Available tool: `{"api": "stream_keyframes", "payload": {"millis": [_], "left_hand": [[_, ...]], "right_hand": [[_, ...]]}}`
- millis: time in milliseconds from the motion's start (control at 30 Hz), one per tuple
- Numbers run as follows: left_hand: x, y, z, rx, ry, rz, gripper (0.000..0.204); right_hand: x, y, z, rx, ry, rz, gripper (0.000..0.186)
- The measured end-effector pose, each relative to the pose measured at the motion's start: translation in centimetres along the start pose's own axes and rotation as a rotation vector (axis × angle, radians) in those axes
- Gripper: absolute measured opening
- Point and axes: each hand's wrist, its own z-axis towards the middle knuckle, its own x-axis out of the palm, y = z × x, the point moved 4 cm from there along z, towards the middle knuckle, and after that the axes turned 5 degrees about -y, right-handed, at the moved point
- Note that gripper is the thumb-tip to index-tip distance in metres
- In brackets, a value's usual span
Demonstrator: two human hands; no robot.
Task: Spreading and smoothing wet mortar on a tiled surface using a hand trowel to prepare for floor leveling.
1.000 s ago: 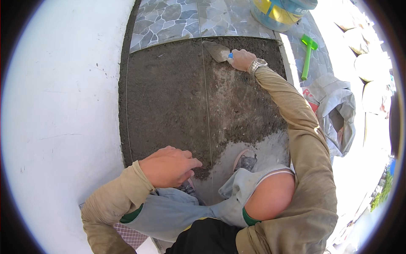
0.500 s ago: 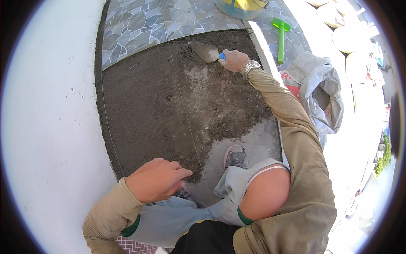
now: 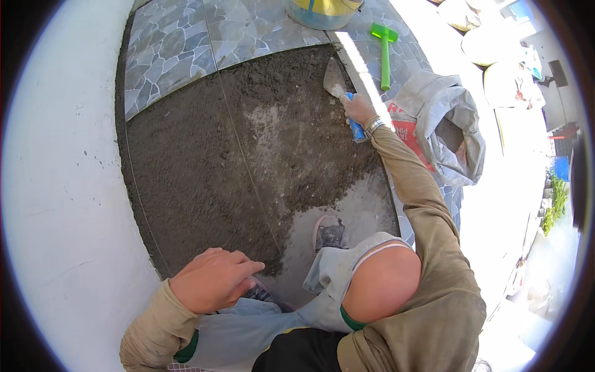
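My right hand (image 3: 359,110) is closed round the blue handle of a pointed trowel (image 3: 334,77). Its mortar-smeared blade points away from me, at the far right corner of a dark, damp mortar bed (image 3: 186,161). Lumpy mortar lies along the bed's right side, while a paler, thinner patch shows in the middle. Low on the left, my left hand (image 3: 215,280) hangs above my leg with loosely bent fingers, holding nothing. A thin string runs lengthwise over the bed, and another follows its left side.
Stone-patterned tiles (image 3: 170,53) border the bed's far edge. Beyond stands a yellow-and-blue bucket (image 3: 319,17). A green mallet (image 3: 385,59) and an open grey sack (image 3: 427,118) lie right of the bed. A white wall (image 3: 56,186) rises on the left; my shoe (image 3: 328,233) stands on bare concrete.
My right hand has drawn nearer to me along the bed's right edge, and the trowel blade has swung from pointing left to pointing away. My left hand keeps nearly the same pose.
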Motion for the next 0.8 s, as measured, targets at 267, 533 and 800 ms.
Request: {"api": "stream_keyframes", "payload": {"millis": [267, 533, 800], "left_hand": [[0.1, 0.3, -0.2, -0.056, -0.005, 0.019, 0.034], [0.2, 0.4, 0.3, -0.033, -0.009, 0.039, 0.034], [0.5, 0.4, 0.5, -0.045, -0.011, 0.066, 0.034]], "right_hand": [[-2.6, 1.9, 6.9, -0.114, -0.001, 0.082, 0.046], [-2.7, 1.8, 6.9, 0.008, 0.107, 0.018, 0.047], [-0.8, 2.8, 7.3, -0.014, 0.146, -0.012, 0.050]]}}
